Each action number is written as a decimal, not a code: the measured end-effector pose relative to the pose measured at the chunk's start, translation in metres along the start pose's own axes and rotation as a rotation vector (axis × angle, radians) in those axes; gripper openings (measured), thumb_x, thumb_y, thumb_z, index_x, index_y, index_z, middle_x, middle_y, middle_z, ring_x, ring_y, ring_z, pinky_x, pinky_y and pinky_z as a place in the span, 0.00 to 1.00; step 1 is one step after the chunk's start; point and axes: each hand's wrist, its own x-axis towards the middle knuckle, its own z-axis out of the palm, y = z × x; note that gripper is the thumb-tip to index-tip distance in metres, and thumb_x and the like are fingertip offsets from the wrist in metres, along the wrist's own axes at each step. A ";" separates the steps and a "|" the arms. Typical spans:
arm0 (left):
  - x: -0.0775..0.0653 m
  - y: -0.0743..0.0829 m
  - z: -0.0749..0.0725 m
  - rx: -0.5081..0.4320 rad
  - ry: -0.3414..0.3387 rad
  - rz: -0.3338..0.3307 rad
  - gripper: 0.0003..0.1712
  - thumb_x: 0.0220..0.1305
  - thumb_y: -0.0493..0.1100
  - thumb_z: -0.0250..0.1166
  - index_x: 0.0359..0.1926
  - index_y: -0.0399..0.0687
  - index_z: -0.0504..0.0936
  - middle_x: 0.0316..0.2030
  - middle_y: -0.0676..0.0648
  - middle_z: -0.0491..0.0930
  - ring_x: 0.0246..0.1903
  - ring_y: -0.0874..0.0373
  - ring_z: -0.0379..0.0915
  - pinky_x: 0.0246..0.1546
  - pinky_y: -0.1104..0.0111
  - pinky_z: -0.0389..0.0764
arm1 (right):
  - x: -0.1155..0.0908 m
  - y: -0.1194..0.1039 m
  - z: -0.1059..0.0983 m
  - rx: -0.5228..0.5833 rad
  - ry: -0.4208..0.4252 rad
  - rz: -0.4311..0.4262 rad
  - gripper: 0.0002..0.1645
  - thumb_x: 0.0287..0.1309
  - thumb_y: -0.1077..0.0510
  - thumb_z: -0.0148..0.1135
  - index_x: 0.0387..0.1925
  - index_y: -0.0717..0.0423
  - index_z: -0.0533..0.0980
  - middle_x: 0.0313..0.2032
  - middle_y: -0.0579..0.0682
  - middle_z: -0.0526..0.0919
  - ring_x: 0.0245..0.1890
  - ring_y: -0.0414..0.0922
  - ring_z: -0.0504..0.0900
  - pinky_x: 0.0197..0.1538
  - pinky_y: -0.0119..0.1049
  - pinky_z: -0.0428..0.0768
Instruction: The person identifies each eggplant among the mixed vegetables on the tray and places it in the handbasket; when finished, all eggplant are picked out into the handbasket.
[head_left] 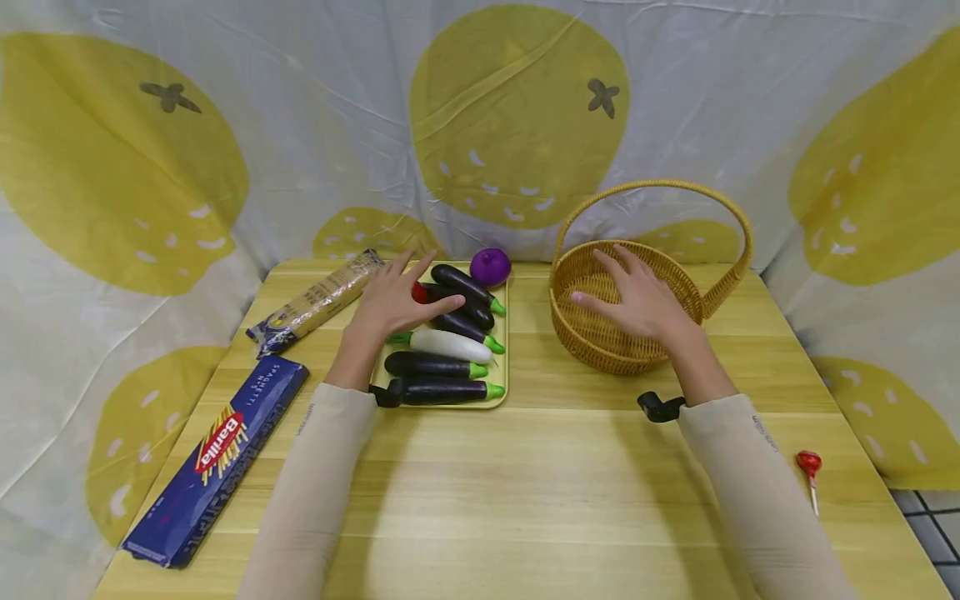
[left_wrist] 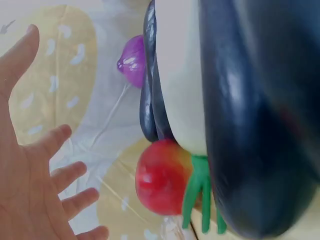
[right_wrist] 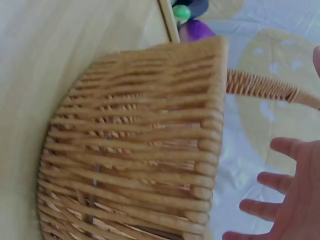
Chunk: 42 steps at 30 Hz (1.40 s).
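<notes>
My left hand (head_left: 395, 302) hovers with spread fingers over the left side of a tray (head_left: 501, 400) of vegetables, holding nothing. On that tray lie several dark eggplants (head_left: 435, 390), a white eggplant (head_left: 452, 345) with a green end, and a purple onion (head_left: 491, 267) at the back. A red round fruit or vegetable (left_wrist: 162, 177) shows beside the white one in the left wrist view, mostly hidden by my hand in the head view. My right hand (head_left: 637, 302), fingers apart and holding nothing, is above a wicker basket (head_left: 600, 354) with a tall arched handle (head_left: 652, 183).
At the left lie a blue Barilla spaghetti box (head_left: 217, 458) and, behind it, a clear bag of noodles (head_left: 318, 302). A red lollipop (head_left: 809, 463) lies near the right edge of the wooden table (head_left: 547, 500). A lemon-printed cloth (head_left: 322, 125) hangs behind.
</notes>
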 end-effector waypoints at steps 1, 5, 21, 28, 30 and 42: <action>-0.002 -0.003 0.000 -0.030 -0.001 -0.001 0.60 0.56 0.87 0.53 0.83 0.72 0.46 0.83 0.44 0.40 0.80 0.32 0.35 0.75 0.32 0.43 | -0.002 -0.001 0.001 0.008 0.008 -0.008 0.60 0.61 0.15 0.44 0.84 0.37 0.43 0.83 0.55 0.38 0.80 0.68 0.45 0.68 0.80 0.53; -0.012 -0.017 -0.001 -0.145 0.000 -0.011 0.57 0.60 0.83 0.54 0.83 0.68 0.51 0.83 0.42 0.43 0.80 0.31 0.35 0.71 0.29 0.54 | -0.009 -0.006 0.007 0.057 0.037 -0.029 0.58 0.62 0.17 0.46 0.83 0.38 0.47 0.82 0.56 0.46 0.79 0.66 0.50 0.67 0.78 0.59; -0.053 -0.073 0.023 -0.410 0.062 -0.019 0.40 0.71 0.64 0.62 0.77 0.52 0.68 0.78 0.39 0.55 0.71 0.33 0.61 0.68 0.39 0.67 | -0.048 -0.047 0.050 0.317 0.144 -0.160 0.45 0.64 0.28 0.62 0.75 0.42 0.67 0.71 0.49 0.71 0.66 0.56 0.73 0.64 0.60 0.73; -0.058 -0.084 0.032 -0.451 -0.020 -0.004 0.33 0.75 0.52 0.61 0.76 0.48 0.69 0.76 0.38 0.58 0.64 0.34 0.71 0.64 0.39 0.71 | -0.049 -0.061 0.077 0.424 0.140 -0.252 0.36 0.63 0.36 0.69 0.68 0.45 0.75 0.58 0.47 0.80 0.56 0.53 0.79 0.57 0.54 0.80; -0.057 -0.087 0.035 -0.445 -0.035 0.009 0.32 0.75 0.47 0.61 0.76 0.47 0.68 0.76 0.38 0.60 0.61 0.34 0.74 0.63 0.40 0.72 | -0.050 -0.064 0.084 0.455 0.124 -0.267 0.35 0.62 0.38 0.70 0.67 0.45 0.76 0.56 0.47 0.80 0.56 0.54 0.79 0.58 0.54 0.80; -0.053 -0.096 0.043 -0.470 -0.060 -0.024 0.34 0.74 0.41 0.59 0.78 0.53 0.65 0.71 0.38 0.67 0.52 0.42 0.78 0.53 0.53 0.76 | -0.051 -0.079 0.114 0.553 0.021 -0.303 0.35 0.61 0.42 0.73 0.66 0.52 0.77 0.61 0.54 0.81 0.58 0.55 0.79 0.60 0.53 0.80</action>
